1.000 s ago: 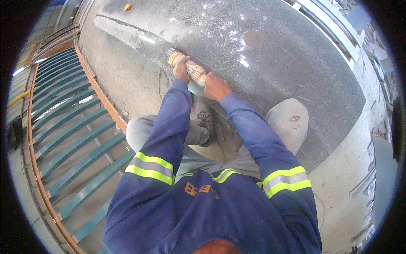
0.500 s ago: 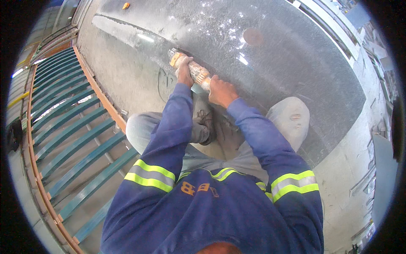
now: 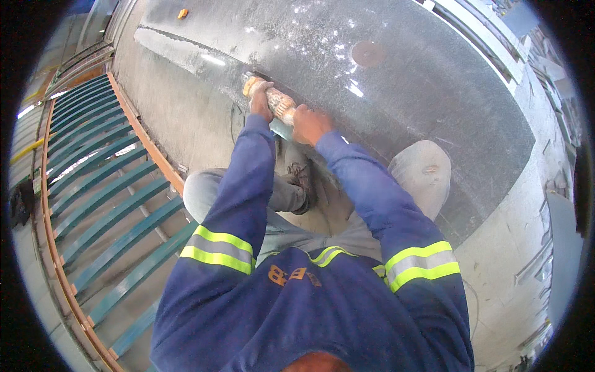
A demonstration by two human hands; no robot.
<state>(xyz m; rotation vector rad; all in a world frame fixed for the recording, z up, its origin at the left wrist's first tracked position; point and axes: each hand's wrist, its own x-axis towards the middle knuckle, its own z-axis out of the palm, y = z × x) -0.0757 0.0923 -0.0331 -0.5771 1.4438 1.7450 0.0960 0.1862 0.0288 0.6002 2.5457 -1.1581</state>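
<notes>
Both my hands are wrapped around a dusty orange-and-white angle grinder (image 3: 281,104). My left hand (image 3: 261,101) grips it near its front end, and my right hand (image 3: 311,126) is closed on the rear of its body. The grinder's head rests at the near edge of a large dark grey, shiny slab (image 3: 427,93), whose surface is dusted with pale powder. From the tool a dark straight line (image 3: 195,43) runs to the far left, with a pale, powdery strip (image 3: 167,47) on its near side. The grinder's disc cannot be made out.
A round brown disc (image 3: 368,54) lies on the slab; a small orange object (image 3: 183,13) is at its far left. To my left stands a brown-edged rack with teal slats (image 3: 118,217). My knees are bent either side of the tool. Pale pieces (image 3: 545,242) line the right.
My hands and the grinder have shifted a little to the left, the right hand the most. Both hands keep their grip.
</notes>
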